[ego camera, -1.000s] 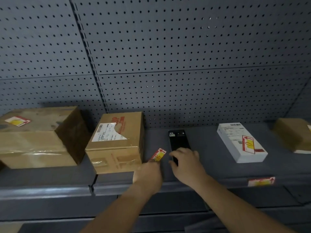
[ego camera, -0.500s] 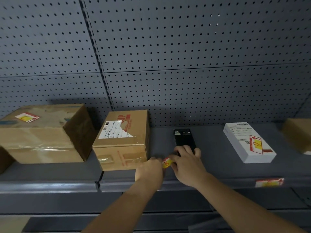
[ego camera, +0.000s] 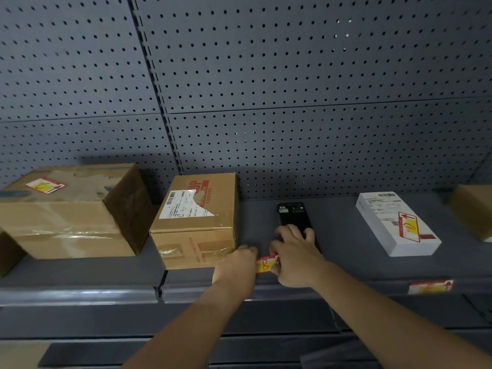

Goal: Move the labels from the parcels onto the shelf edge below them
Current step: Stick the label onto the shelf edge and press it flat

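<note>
A small red, white and yellow label (ego camera: 266, 265) is stretched between my left hand (ego camera: 237, 267) and my right hand (ego camera: 295, 259), low over the front of the grey shelf. Both hands pinch its ends. Behind my right hand lies a flat black parcel (ego camera: 292, 214). Left of my hands stands a small cardboard box (ego camera: 197, 222) with a torn white shipping slip. A large cardboard box (ego camera: 66, 211) at the far left carries a label (ego camera: 45, 185) on top. The white parcel (ego camera: 396, 225) at the right has a red and yellow label (ego camera: 410, 226).
The shelf edge (ego camera: 80, 294) runs across the lower frame, and one label (ego camera: 430, 286) is stuck on it below the white parcel. Another cardboard box (ego camera: 474, 211) shows at the far right. A perforated grey back panel (ego camera: 266, 102) rises behind the shelf.
My left hand brought the label down from beside the small box to the shelf front. My right hand came off the black parcel and took the label's other end.
</note>
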